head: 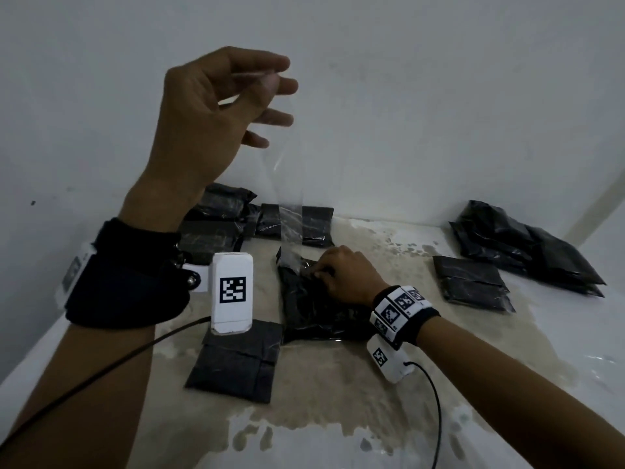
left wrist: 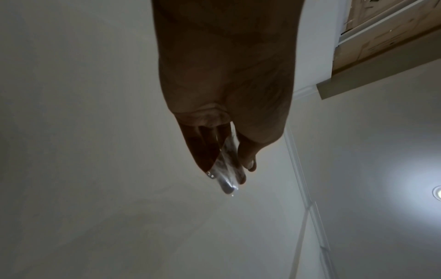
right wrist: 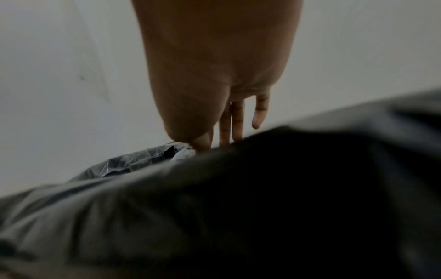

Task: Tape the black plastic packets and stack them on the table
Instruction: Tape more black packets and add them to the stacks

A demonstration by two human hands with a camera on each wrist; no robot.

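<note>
Black plastic packet (head: 314,299) lies at the centre of the head view on the stained table (head: 389,418), and you are in the taping step. Your left hand (head: 216,120), raised in the upper left of the frame, pinches the top end of a clear tape strip (head: 287,198) between thumb and fingertips. Your right hand (head: 345,272) presses the strip's lower end onto the packet's upper edge, fingers bent down on it. Next, I judge, you must bring the strip down across the fold and smooth it flat. Other packets lie at upper centre and right; the packet stack (head: 527,245) sits at the right edge.
</note>
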